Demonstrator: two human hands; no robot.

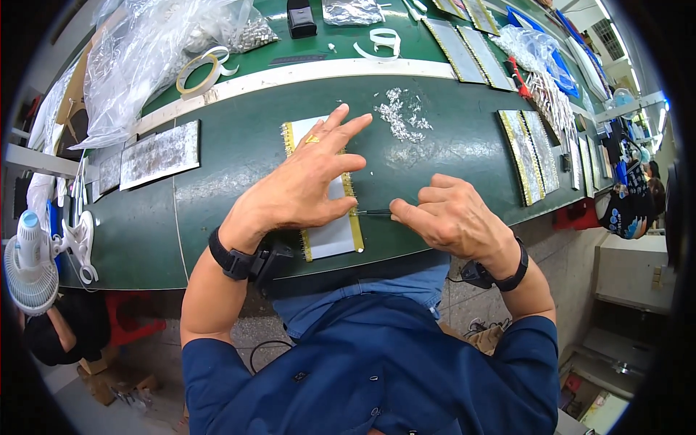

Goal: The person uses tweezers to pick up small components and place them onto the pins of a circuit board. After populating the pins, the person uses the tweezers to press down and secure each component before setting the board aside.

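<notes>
A flat whitish panel (335,239) with gold toothed strips along both long edges lies on the green table in front of me. My left hand (308,177) is laid over its middle, fingers spread, thumb reaching toward the right-hand strip. From the right, my right hand (453,217) grips a thin dark tool (375,212) with a fine tip. That tip meets the right-hand strip beside my left thumb; whether it is tweezers or a pick is too small to tell. Beyond the panel lies a scatter of small silvery-white bits (400,116).
More gold-edged panels (529,156) lie at right and far right. Grey plates (161,154), a plastic bag (134,72) and a tape roll (201,76) are at left. A white rail (312,71) crosses the table. A small fan (30,264) stands at the left edge; people sit at both sides.
</notes>
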